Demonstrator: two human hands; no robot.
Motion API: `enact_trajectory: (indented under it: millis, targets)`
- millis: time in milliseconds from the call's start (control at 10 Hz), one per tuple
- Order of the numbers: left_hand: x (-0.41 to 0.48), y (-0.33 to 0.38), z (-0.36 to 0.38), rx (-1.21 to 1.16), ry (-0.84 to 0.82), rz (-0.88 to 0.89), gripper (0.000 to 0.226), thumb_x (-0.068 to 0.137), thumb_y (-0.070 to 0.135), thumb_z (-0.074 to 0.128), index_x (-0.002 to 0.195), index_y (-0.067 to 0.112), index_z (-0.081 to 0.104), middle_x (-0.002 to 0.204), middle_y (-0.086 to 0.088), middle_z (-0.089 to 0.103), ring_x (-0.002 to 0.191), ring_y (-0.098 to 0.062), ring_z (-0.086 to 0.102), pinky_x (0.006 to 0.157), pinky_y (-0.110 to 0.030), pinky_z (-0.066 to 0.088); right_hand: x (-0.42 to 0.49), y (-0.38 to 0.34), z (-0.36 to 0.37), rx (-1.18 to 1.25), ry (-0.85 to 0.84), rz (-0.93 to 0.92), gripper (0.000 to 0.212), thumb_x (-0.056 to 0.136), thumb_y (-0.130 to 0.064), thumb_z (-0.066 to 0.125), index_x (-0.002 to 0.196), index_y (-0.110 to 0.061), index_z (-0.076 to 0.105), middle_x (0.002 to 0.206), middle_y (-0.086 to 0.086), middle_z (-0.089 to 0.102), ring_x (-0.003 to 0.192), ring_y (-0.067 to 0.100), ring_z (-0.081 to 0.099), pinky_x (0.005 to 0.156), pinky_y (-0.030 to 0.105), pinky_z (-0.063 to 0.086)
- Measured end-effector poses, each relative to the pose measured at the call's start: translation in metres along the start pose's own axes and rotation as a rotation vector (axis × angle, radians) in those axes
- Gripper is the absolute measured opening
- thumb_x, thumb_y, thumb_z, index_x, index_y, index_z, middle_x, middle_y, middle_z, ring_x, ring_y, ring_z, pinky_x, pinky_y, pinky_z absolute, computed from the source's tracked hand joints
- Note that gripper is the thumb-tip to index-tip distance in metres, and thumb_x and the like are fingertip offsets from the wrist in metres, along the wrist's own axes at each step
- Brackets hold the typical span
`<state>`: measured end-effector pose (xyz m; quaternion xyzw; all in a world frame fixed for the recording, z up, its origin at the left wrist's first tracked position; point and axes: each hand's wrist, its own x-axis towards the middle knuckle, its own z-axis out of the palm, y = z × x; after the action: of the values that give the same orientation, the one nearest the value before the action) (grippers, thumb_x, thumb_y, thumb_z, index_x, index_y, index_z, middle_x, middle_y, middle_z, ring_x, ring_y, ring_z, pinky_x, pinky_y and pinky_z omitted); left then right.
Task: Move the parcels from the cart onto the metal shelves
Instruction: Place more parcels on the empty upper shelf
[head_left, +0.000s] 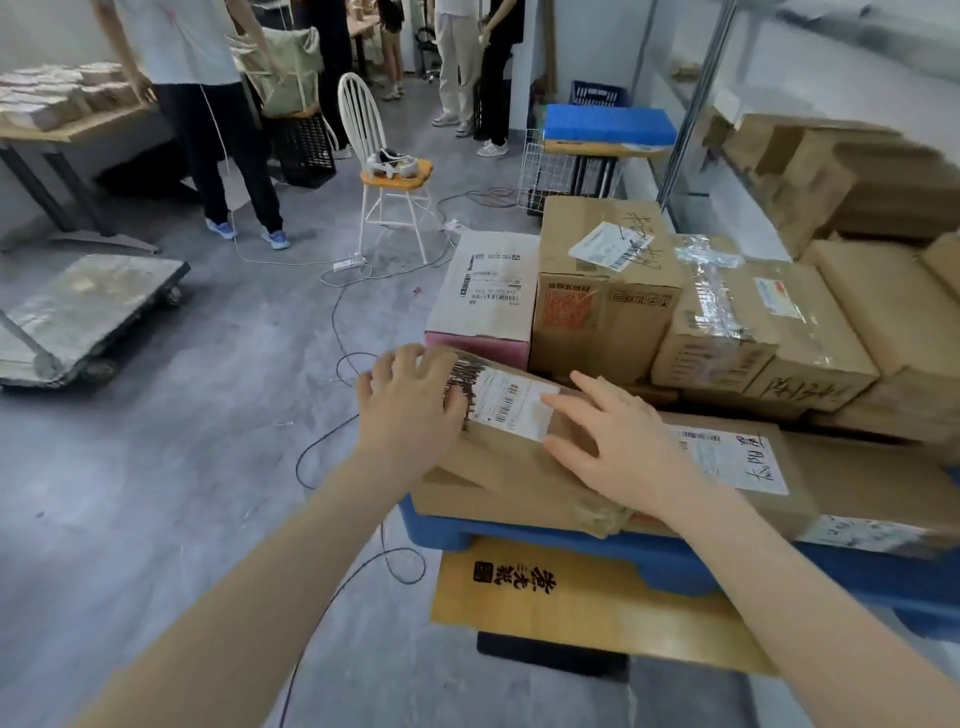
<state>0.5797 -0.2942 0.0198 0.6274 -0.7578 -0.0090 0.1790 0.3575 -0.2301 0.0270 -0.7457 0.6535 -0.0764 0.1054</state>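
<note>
A blue cart (519, 535) at the lower right carries several cardboard parcels. Nearest me lies a brown parcel (509, 467) with a white barcode label and black scribbles. My left hand (415, 395) rests on its left top corner, fingers curled over the edge. My right hand (618, 441) lies flat on its top, fingers spread. Behind it stand a white-and-pink box (488, 291), a tall brown box (602, 291) and a taped box (753, 322). The metal shelves (696, 104) rise at the right, with brown parcels (857, 182) on them.
A white chair (384, 171) holding a headset stands on the grey floor ahead. Cables trail across the floor. A flat grey trolley (88, 312) sits at the left. People stand near a table (67, 130) and further back. A flat cardboard sheet (571, 597) lies under the cart.
</note>
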Motion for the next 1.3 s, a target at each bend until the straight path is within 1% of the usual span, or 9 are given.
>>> enact_trajectory:
  millis: [100,300,500,700,800,900,1000,1100,1300]
  targets:
    - [0.001,-0.004,0.010,-0.121,-0.194,-0.052,0.043,0.094,0.037,0.038,0.136,0.034,0.040,0.145,-0.004,0.031,0.123,-0.035,0.035,0.101,-0.048,0.032,-0.027,-0.010,0.008,-0.070,-0.045,0.035,0.077,0.076,-0.082,0.028,0.144,-0.049,0.018,0.160,-0.007,0.002,0.146,0.019,-0.008,0.115,0.054,-0.001]
    - [-0.006,0.004,0.014,-0.185,-0.175,-0.087,0.047,0.096,0.039,0.035,0.142,0.031,0.032,0.148,-0.006,0.023,0.124,-0.036,0.029,0.096,-0.045,0.037,-0.015,0.013,0.005,-0.036,-0.021,0.001,0.069,0.085,-0.059,0.053,0.144,-0.048,0.020,0.158,-0.004,0.010,0.146,0.020,0.000,0.115,0.050,0.019]
    - [-0.014,0.010,0.024,-0.207,-0.153,-0.102,0.047,0.098,0.037,0.034,0.144,0.029,0.031,0.150,-0.009,0.020,0.126,-0.036,0.027,0.096,-0.048,0.037,-0.003,0.035,0.005,0.017,0.033,0.008,0.065,0.088,-0.047,0.057,0.145,-0.045,0.024,0.158,-0.005,0.015,0.145,0.017,0.006,0.113,0.043,0.025]
    - [-0.016,0.014,0.039,-0.198,-0.113,-0.068,0.064,0.091,0.040,0.006,0.147,0.017,0.029,0.155,-0.014,0.017,0.139,-0.036,0.018,0.109,-0.051,0.022,-0.008,0.045,0.023,0.102,0.178,-0.029,0.061,0.088,-0.042,0.059,0.143,-0.042,0.032,0.156,-0.004,0.022,0.146,0.016,0.008,0.114,0.044,0.027]
    - [-0.017,0.015,0.046,-0.153,-0.139,-0.033,0.070,0.094,0.028,-0.010,0.133,0.002,0.043,0.150,-0.026,0.026,0.132,-0.050,0.023,0.098,-0.061,0.026,-0.011,0.044,0.027,0.098,0.210,-0.011,0.059,0.089,-0.040,0.058,0.143,-0.039,0.034,0.156,-0.003,0.024,0.146,0.017,0.010,0.111,0.046,0.031]
    - [-0.017,0.016,0.045,-0.193,-0.080,-0.015,0.051,0.097,0.030,0.018,0.139,0.010,0.040,0.150,-0.021,0.028,0.133,-0.046,0.029,0.100,-0.060,0.033,-0.013,0.038,0.026,0.044,0.208,0.028,0.059,0.092,-0.041,0.053,0.146,-0.038,0.030,0.157,-0.003,0.020,0.146,0.017,0.006,0.107,0.046,0.036]
    - [-0.023,0.028,0.040,-0.156,-0.035,-0.068,0.056,0.092,0.040,0.022,0.143,0.022,0.037,0.152,-0.016,0.026,0.137,-0.042,0.024,0.107,-0.063,0.021,-0.020,0.034,0.023,0.047,0.209,0.051,0.057,0.094,-0.040,0.050,0.147,-0.037,0.028,0.157,-0.002,0.020,0.146,0.018,0.005,0.108,0.044,0.035]
    - [-0.035,0.059,0.040,-0.065,-0.006,0.132,0.049,0.092,0.034,0.034,0.138,0.022,0.045,0.148,-0.019,0.035,0.138,-0.043,0.025,0.107,-0.066,0.014,-0.037,0.042,0.015,0.093,0.274,0.129,0.055,0.094,-0.043,0.048,0.146,-0.037,0.030,0.156,0.000,0.024,0.146,0.018,0.011,0.107,0.041,0.035]
    - [-0.056,0.151,0.047,-0.073,-0.140,0.494,0.056,0.093,0.043,0.020,0.144,0.026,0.035,0.154,-0.014,0.025,0.144,-0.038,0.013,0.112,-0.063,0.006,-0.109,0.099,-0.002,0.025,0.329,0.411,0.055,0.095,-0.044,0.045,0.146,-0.034,0.029,0.156,0.004,0.022,0.144,0.022,0.018,0.107,0.041,0.034]
